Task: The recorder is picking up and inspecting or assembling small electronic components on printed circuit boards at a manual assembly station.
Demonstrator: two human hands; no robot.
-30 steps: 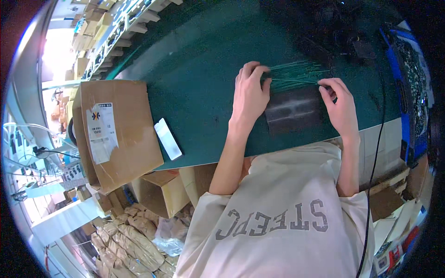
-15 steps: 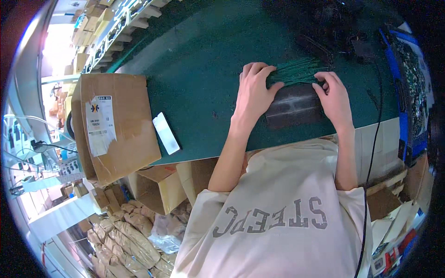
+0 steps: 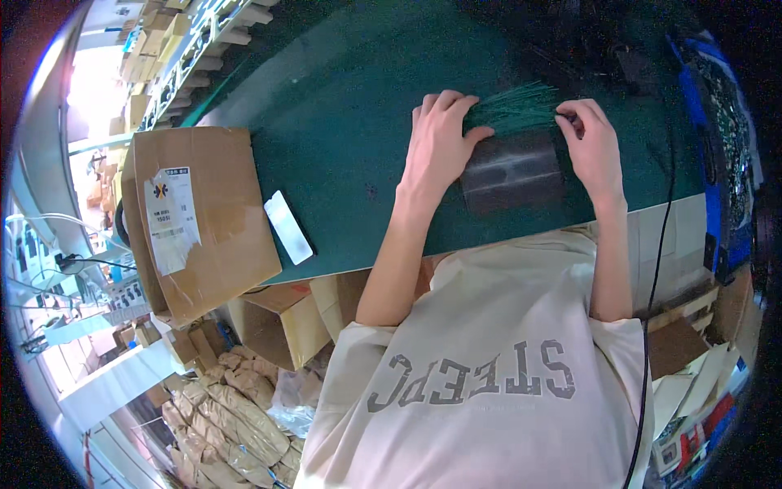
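Note:
A loose bundle of thin green wire-like strands (image 3: 521, 106) lies between my hands on the dark green tabletop. My left hand (image 3: 438, 138) curls round the bundle's left end, thumb on the near side and fingers on the far side. At the right end, my right hand (image 3: 590, 143) has its thumb and fingers bent together at the strand tips; how many strands it pinches is too small to tell. Just nearer to me than the bundle sits a dark rectangular block (image 3: 513, 173) with pale streaks across its top.
An opened cardboard box (image 3: 204, 220) with a torn label stands at the left table edge, beside a flat white object (image 3: 288, 228). A blue-edged tray (image 3: 705, 155) is at the right. A black cable (image 3: 661, 244) hangs down on the right. Dark equipment fills the far right.
Both hands and the strands sit slightly higher in the picture, along with the table's front edge, so the view has shifted. The strands fan differently at the right end.

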